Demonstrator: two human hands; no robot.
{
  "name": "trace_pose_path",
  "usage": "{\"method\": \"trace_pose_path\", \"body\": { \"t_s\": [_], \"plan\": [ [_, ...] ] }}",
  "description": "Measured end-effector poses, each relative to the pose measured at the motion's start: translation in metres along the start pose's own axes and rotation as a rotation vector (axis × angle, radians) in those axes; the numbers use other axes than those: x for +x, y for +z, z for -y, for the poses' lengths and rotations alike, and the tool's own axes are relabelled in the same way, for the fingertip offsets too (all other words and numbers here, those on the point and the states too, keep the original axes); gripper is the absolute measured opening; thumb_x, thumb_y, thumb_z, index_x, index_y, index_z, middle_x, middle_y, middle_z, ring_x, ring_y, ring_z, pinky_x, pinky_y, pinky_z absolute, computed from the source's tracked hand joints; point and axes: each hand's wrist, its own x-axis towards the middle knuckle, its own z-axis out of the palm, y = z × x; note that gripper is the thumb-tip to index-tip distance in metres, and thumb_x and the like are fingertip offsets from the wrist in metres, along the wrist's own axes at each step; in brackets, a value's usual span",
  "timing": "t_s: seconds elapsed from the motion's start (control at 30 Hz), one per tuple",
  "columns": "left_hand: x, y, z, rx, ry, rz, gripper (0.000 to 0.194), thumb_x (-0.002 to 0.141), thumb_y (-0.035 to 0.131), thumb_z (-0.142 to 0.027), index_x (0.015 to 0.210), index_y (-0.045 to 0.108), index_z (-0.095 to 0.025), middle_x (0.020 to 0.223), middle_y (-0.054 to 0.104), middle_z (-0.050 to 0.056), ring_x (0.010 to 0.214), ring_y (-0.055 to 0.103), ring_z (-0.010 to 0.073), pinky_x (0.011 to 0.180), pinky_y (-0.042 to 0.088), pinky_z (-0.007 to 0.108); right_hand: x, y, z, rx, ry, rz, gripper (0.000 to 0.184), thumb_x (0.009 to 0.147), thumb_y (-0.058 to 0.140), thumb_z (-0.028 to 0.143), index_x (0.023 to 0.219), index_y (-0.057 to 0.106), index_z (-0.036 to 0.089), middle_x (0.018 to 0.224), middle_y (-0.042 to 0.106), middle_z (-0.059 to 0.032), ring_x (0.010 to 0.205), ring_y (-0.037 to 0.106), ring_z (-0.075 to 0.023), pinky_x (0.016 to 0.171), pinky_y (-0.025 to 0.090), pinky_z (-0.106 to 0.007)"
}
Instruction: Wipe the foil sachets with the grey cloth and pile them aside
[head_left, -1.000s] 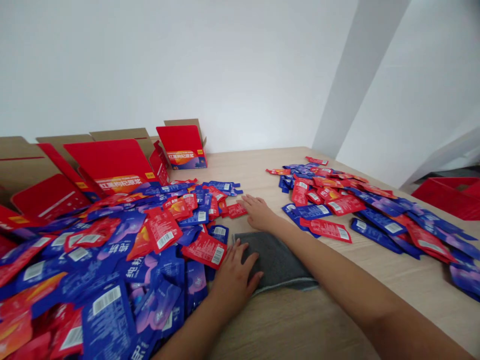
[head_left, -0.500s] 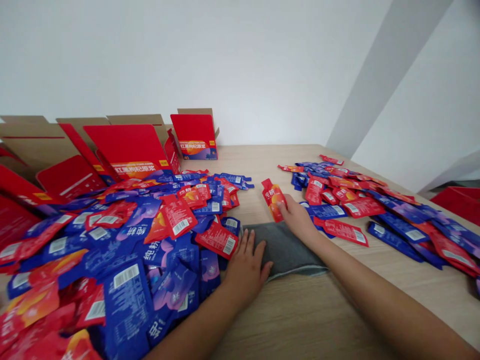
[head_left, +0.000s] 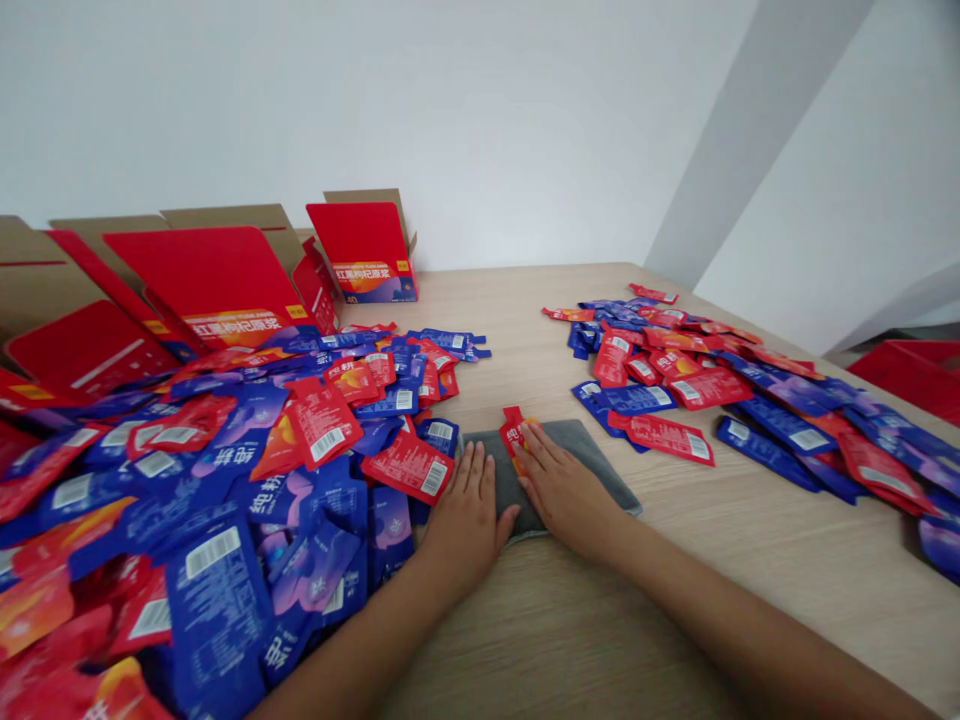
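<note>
A dark grey cloth (head_left: 600, 462) lies on the wooden table, with a red and orange pouch (head_left: 513, 430) on top of it. Fingers outstretched, my right hand (head_left: 566, 485) lies flat over the pouch and covers most of it; the narrow end sticks out past the fingertips. My left hand (head_left: 466, 520) rests flat on the left edge of the cloth, fingers extended, holding nothing. Right beside it, a red pouch (head_left: 411, 464) with a barcode lies at the edge of a big heap of red and blue pouches.
The heap's blue pouches (head_left: 214, 600) spread across the left of the table (head_left: 510, 640). Open red cartons (head_left: 217, 270) stand behind them, and a further red carton (head_left: 367, 250) is near the wall. A second pile of pouches (head_left: 709, 388) stretches along the right side.
My right hand has brought the raised pouch down onto the cloth and gone from gripping it to lying flat over it. My left hand stays at the cloth's left edge. The view has shifted slightly.
</note>
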Motion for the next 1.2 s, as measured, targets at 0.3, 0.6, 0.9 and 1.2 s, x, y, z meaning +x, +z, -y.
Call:
{"method": "trace_pose_path", "body": {
  "t_s": [0.3, 0.6, 0.9, 1.2],
  "plan": [
    [0.001, -0.003, 0.0, -0.009, 0.008, 0.033, 0.059, 0.092, 0.042, -0.042, 0.13, 0.042, 0.003, 0.141, 0.036, 0.027, 0.133, 0.029, 0.0338, 0.105, 0.034, 0.048, -0.003, -0.003, -0.03, 0.068, 0.071, -0.205, 0.043, 0.083, 0.042, 0.01, 0.124, 0.056, 0.013, 0.137, 0.048, -0.0155, 0.13, 0.038, -0.0259, 0.104, 0.038, -0.047],
    [0.0, -0.002, -0.002, -0.069, -0.019, 0.008, 0.061, 0.09, 0.046, -0.038, 0.134, 0.034, 0.003, 0.142, 0.033, 0.029, 0.135, 0.025, 0.0341, 0.105, 0.034, 0.051, -0.003, -0.04, 0.015, 0.263, -0.06, -0.265, 0.043, 0.086, 0.04, 0.012, 0.126, 0.053, 0.02, 0.134, 0.051, -0.01, 0.123, 0.045, -0.0229, 0.102, 0.04, -0.047],
    [0.001, -0.005, -0.001, -0.053, -0.006, 0.031, 0.059, 0.09, 0.046, -0.037, 0.132, 0.037, 0.003, 0.141, 0.034, 0.028, 0.134, 0.026, 0.0339, 0.105, 0.033, 0.05, 0.003, -0.009, 0.002, 0.293, 0.077, -0.071, 0.048, 0.084, 0.051, 0.021, 0.131, 0.048, 0.021, 0.133, 0.05, -0.0121, 0.119, 0.046, -0.026, 0.1, 0.039, -0.048],
    [0.001, -0.007, -0.001, -0.023, 0.005, 0.041, 0.06, 0.09, 0.046, -0.04, 0.13, 0.042, 0.004, 0.14, 0.035, 0.028, 0.133, 0.029, 0.0348, 0.104, 0.035, 0.048, -0.001, -0.01, -0.025, 0.247, 0.17, -0.171, 0.049, 0.077, 0.047, 0.01, 0.125, 0.052, 0.019, 0.124, 0.051, -0.0119, 0.115, 0.047, -0.0249, 0.098, 0.042, -0.045]
  ]
}}
